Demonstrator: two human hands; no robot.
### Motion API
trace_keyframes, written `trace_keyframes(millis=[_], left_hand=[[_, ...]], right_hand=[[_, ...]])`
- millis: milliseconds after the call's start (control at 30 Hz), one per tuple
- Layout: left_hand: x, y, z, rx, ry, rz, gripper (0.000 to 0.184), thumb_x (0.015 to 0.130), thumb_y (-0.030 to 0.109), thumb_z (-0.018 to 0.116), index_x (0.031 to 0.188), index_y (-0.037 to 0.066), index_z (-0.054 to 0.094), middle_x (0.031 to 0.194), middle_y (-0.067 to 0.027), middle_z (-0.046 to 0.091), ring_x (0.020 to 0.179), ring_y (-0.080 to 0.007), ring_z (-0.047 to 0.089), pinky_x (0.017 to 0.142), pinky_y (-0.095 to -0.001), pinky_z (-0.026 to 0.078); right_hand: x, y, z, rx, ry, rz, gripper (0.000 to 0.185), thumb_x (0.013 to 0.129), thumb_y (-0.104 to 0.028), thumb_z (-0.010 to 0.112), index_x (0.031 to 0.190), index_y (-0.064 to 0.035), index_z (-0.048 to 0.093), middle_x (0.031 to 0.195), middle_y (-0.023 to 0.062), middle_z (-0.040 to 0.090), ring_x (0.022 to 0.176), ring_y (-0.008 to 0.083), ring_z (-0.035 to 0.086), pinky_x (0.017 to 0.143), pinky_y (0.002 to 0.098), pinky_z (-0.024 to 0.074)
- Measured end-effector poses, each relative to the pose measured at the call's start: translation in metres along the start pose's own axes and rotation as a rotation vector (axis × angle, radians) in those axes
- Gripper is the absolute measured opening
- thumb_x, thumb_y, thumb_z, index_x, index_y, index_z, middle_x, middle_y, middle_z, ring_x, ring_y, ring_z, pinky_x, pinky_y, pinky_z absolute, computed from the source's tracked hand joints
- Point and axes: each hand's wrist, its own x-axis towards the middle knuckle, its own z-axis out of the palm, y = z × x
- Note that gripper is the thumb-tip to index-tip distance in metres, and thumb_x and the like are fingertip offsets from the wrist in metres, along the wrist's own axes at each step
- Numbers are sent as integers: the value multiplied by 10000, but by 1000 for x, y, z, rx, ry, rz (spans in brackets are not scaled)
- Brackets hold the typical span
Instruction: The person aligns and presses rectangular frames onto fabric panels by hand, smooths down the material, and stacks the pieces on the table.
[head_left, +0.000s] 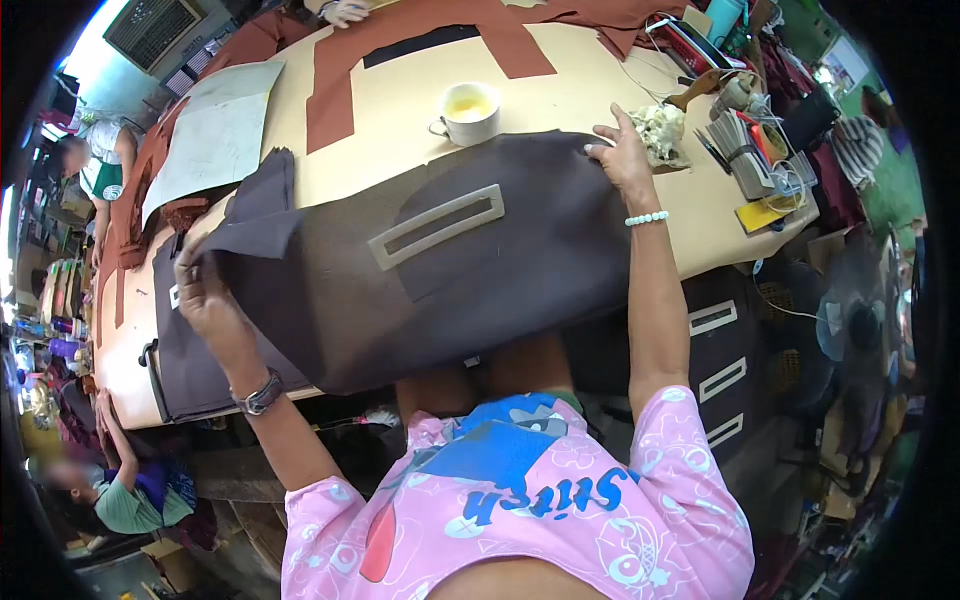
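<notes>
A large dark brown fabric panel (pixel 370 330) is stretched between my two hands across the table's near edge. On it lies a pale rectangular frame-shaped strip (pixel 437 228) around a long dark slot. My left hand (pixel 208 300), with a watch on its wrist, is closed on the panel's left edge, where the cloth folds up. At the far right corner, my right hand (pixel 628 165) grips the same panel with thumb and fingers; a beaded bracelet circles that wrist. More dark fabric pieces (pixel 190 365) lie stacked under the left side.
A cup of yellowish liquid (pixel 470 115) stands just beyond the panel. Rust-coloured cut pieces (pixel 330 100) and a pale sheet (pixel 215 135) lie farther back. Notebooks (pixel 740 150) crowd the right edge. Dark pieces with pale frames (pixel 722 380) hang below right. Other people are at the left.
</notes>
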Motion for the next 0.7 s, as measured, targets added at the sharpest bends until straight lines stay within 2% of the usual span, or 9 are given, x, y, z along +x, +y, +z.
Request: trace_keyframes(millis=[33,133,167,233,300,467,567,700], left_hand=[[2,4,-2,-31,16,15,198,899,12,492,1075,-6,581,952,-35,612,862,-96,559,788,-228,450],[7,-18,-25,403,7,-172,221,903,25,491,1097,-18,586,996,-40,615,885,-99,560,798,-232,449],[5,-33,-28,211,-57,-195,227,906,43,498,1101,-29,587,1020,-48,617,889,-105,564,789,-230,449],[-5,-38,-26,161,-81,-200,228,909,50,497,1103,-28,587,1019,-50,619,883,-107,566,784,-230,447],[-13,-47,-34,124,-122,-236,233,911,60,490,1102,-27,590,1022,-54,620,882,-108,564,799,-234,439],[-20,-60,-39,114,-74,-303,217,900,62,485,1060,-28,601,994,-49,615,885,-111,556,814,-234,426],[-24,-57,-32,106,-35,-305,204,896,63,491,1041,-31,599,987,-50,610,890,-120,556,823,-241,423],[-29,-26,-11,112,-26,-253,219,894,71,506,1061,-44,586,1004,-61,606,905,-130,557,841,-256,423]], right_hand=[[3,7,-2,5,-6,-15,828,654,58,675,1371,3,266,1108,231,583,967,248,607,786,296,504],[-1,16,3,-137,-28,-30,823,660,44,661,1374,-6,254,1155,275,546,1026,309,586,839,333,488],[-1,23,6,-205,-39,-10,822,662,34,661,1374,-11,252,1153,280,544,1033,327,581,854,345,482],[-4,29,9,-303,-39,7,795,669,-12,664,1362,-27,276,1121,291,553,1052,381,554,903,381,454],[-10,21,5,-347,-46,50,773,675,-19,661,1353,-24,290,1110,291,558,1048,377,557,904,379,452],[-24,-4,0,-380,-100,124,674,708,-56,661,1311,-18,362,1082,273,578,1047,365,559,901,377,448],[-18,17,6,-226,-131,118,623,721,-70,659,1281,-1,394,1071,262,585,1038,357,565,901,379,445],[-34,9,12,-177,-31,-137,592,724,-56,640,1258,33,399,1100,272,566,1063,366,549,919,376,428]])
